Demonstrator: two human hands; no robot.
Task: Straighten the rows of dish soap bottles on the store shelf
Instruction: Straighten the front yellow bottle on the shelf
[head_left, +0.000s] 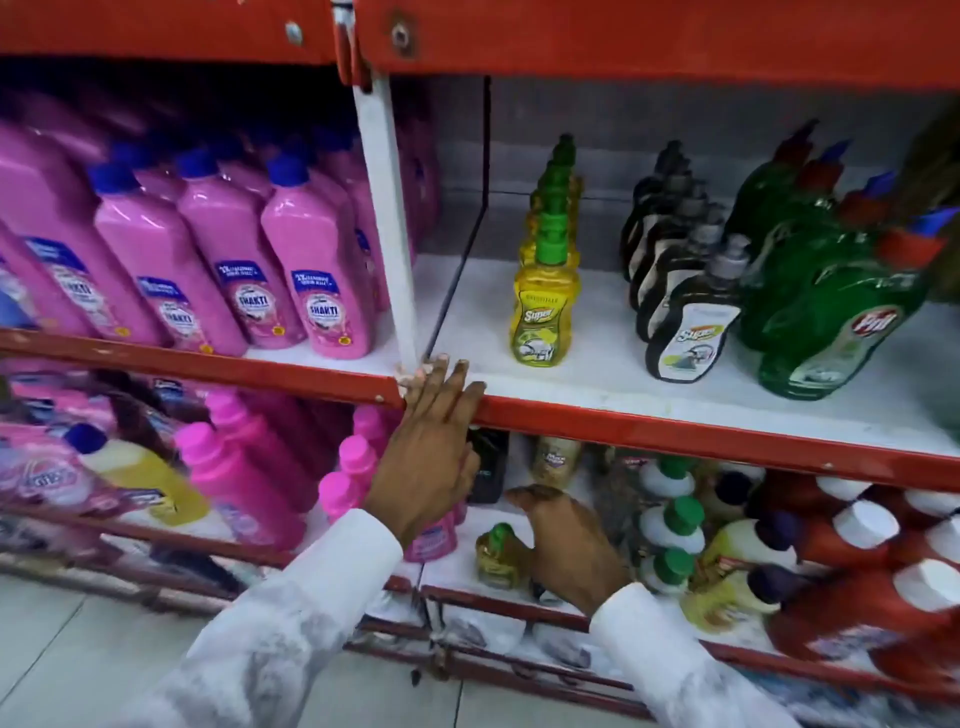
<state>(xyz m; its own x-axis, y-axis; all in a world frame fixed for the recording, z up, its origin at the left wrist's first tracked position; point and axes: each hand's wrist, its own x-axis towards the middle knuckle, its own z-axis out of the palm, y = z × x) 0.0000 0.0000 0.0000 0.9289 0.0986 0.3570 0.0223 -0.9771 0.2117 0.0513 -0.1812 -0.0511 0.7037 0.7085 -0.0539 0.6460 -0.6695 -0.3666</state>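
Glossy pink bottles lean far left. Left hand lies flat, fingers spread, empty, on red metal shelf lip. Yellow soap row, dark row, green row stand on the white shelf. Right hand is loosely curled beside small yellow bottle on the shelf below; can't tell grip.

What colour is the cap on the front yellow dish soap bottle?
Green cap, clearest in the head view.

glossy plastic pink bottles, chipped red painted metal shelf edge, white cloth sleeve
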